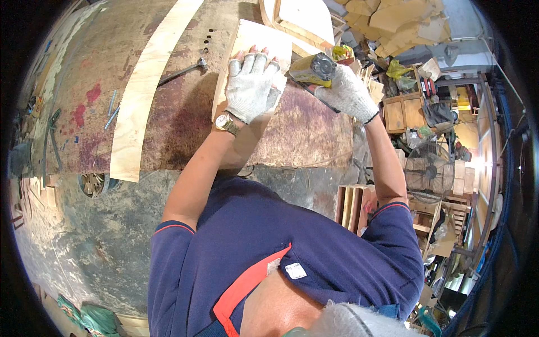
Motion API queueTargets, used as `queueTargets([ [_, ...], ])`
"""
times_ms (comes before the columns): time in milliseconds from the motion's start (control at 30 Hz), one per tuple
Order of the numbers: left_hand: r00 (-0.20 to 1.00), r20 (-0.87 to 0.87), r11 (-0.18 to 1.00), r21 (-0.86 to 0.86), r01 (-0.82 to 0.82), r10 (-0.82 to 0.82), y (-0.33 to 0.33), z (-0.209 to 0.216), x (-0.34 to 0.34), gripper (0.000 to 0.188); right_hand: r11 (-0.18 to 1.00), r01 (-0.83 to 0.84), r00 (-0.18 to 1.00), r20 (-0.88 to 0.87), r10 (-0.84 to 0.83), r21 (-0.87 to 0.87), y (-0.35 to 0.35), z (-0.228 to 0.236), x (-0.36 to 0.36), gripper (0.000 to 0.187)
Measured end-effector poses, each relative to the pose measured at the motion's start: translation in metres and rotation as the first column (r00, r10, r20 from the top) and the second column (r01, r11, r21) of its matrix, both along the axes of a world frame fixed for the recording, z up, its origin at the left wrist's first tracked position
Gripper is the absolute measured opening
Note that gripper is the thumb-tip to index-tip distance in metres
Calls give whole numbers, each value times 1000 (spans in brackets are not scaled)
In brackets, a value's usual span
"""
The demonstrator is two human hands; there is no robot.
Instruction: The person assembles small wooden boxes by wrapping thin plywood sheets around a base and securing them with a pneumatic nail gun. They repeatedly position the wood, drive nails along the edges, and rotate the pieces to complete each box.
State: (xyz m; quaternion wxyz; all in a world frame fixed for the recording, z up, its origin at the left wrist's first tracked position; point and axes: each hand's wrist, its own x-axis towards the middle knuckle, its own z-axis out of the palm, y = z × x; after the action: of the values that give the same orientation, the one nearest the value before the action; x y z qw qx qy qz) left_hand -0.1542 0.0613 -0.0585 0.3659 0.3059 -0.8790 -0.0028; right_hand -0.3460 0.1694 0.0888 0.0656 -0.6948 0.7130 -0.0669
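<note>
White knit gloves point(240, 102) cover both hands; from my remote seat I see the left hand point(250, 84) lying palm-down, grasping nothing, on a pale wooden board point(245, 40) atop the stained workbench point(314, 132). The right hand point(347, 92) is clenched round a yellow-and-black nail gun point(314, 68) at the board's right side, though I cannot tell whether they touch. Left of the board I make out a hammer point(188, 71), then a long plywood strip point(145, 84).

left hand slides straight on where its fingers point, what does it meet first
Beyond the board, the left hand would probably meet the curved wooden piece first, though depth is unclear.
</note>
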Motion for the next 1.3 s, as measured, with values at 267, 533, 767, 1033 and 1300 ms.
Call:
queueTargets([
  [267,1000,24,1000,17,0,0,-11,11,-7,55,987,-99,991,72,109,-123,8,-10,7,41],
  [533,999,43,1000,3,-10,10,-22,15,-14,56,996,-25,998,60,30,-85,12,-19,3,38],
  [767,998,49,997,63,45,-48,-30,18,-18,55,999,20,999,40,-18,-43,12,-24,-1,40],
  [1033,996,75,998,14,-55,54,0,-24,-4,54,996,82,995,65,-81,-19,-4,-1,12,41],
  [1300,995,-75,998,6,-61,62,9,-36,-9,51,973,176,935,285,-212,148,-77,35,27,37],
])
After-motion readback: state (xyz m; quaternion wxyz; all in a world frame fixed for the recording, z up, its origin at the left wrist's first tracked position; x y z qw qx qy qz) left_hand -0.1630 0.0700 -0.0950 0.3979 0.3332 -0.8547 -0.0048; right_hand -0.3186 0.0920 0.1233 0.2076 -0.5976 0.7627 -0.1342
